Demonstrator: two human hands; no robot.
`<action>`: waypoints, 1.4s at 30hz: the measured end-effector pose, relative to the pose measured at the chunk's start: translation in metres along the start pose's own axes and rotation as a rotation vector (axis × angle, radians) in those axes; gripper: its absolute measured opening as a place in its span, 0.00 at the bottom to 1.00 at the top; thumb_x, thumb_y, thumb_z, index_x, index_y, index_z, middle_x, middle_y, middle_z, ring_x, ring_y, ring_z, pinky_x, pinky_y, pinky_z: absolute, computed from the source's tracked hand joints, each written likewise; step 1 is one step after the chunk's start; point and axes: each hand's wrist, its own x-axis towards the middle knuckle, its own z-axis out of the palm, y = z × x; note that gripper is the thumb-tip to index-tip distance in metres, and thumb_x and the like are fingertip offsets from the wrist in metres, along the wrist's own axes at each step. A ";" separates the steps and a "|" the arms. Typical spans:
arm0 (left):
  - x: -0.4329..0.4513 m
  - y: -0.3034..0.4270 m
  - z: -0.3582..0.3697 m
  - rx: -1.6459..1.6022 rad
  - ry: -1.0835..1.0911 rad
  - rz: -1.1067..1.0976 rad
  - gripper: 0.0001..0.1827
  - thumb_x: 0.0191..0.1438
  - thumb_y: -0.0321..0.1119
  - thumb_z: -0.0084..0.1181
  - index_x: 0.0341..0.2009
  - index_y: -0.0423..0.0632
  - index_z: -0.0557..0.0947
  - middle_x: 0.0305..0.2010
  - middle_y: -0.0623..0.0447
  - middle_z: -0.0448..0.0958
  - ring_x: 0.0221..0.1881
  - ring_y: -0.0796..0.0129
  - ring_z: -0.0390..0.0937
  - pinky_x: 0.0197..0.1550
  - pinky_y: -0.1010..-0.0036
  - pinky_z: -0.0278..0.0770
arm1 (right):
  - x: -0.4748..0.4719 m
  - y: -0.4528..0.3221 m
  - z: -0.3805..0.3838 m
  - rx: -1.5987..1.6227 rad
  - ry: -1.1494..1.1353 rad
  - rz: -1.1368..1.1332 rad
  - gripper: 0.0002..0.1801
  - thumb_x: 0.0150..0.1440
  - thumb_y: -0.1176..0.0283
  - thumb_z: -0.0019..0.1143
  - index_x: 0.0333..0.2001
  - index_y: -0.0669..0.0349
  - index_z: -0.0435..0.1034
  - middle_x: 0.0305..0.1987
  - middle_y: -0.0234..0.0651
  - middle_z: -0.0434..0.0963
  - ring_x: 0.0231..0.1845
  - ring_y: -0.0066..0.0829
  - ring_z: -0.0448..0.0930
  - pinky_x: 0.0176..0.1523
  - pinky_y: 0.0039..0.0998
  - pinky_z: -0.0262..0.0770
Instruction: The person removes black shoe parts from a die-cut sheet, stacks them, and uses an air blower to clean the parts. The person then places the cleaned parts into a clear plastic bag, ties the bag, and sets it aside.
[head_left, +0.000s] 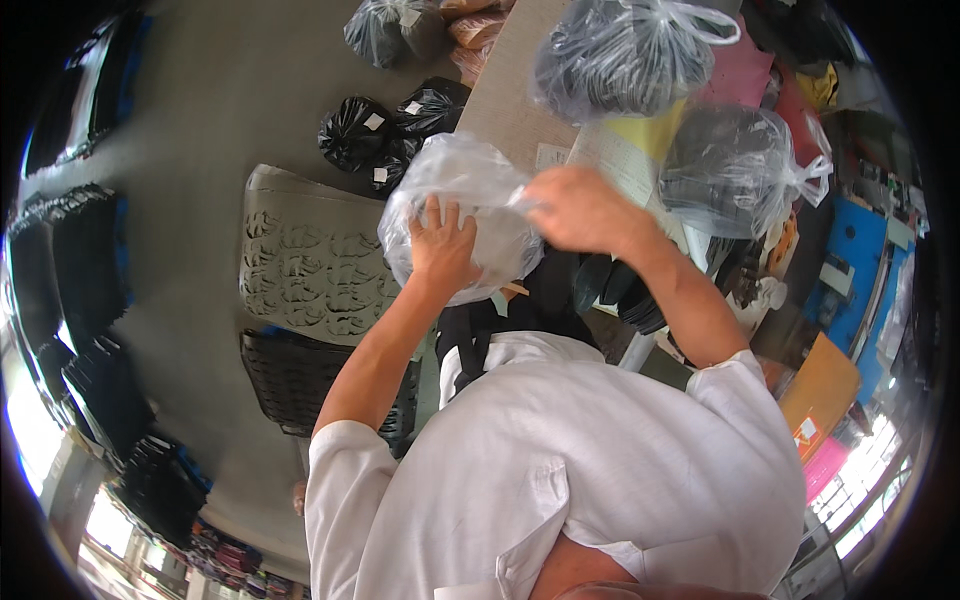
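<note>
A bulging translucent plastic bag (465, 165) with pale contents sits in front of my body, at the near end of the table. My left hand (444, 244) lies on the bag with its fingers spread. At the bag's right side, my right hand (589, 210) is closed on a gathered bit of the plastic; it is slightly blurred. What fills the bag cannot be made out. Just right of it, dark flat pieces (637, 300) are stacked by the table's edge.
Two tied clear bags of dark pieces, one far (622, 67) and one right (727, 169), stand beside papers (615, 161) on the wooden table (517, 97). Black tied bags (356, 135) sit on the floor at left, near cut-out grey sheets (315, 255) and a black stack (300, 382).
</note>
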 end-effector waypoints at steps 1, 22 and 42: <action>0.000 0.004 -0.001 0.042 0.030 0.048 0.46 0.39 0.57 0.75 0.63 0.53 0.79 0.71 0.45 0.68 0.73 0.44 0.63 0.68 0.35 0.63 | 0.009 -0.012 0.017 0.228 0.055 -0.287 0.17 0.56 0.69 0.54 0.45 0.66 0.79 0.47 0.51 0.83 0.50 0.52 0.83 0.54 0.50 0.79; -0.011 0.057 -0.018 -0.403 0.353 0.189 0.11 0.50 0.23 0.57 0.41 0.38 0.83 0.46 0.41 0.78 0.53 0.42 0.78 0.48 0.56 0.83 | -0.083 0.052 -0.006 0.599 0.728 0.505 0.18 0.64 0.64 0.60 0.52 0.67 0.79 0.43 0.34 0.85 0.42 0.23 0.82 0.49 0.28 0.78; -0.009 0.128 0.061 -1.078 0.097 -0.247 0.47 0.63 0.56 0.59 0.70 0.27 0.64 0.66 0.21 0.70 0.69 0.33 0.69 0.70 0.56 0.66 | -0.149 0.078 0.180 1.813 0.434 0.611 0.46 0.53 0.36 0.70 0.64 0.59 0.71 0.60 0.31 0.77 0.62 0.29 0.74 0.64 0.37 0.70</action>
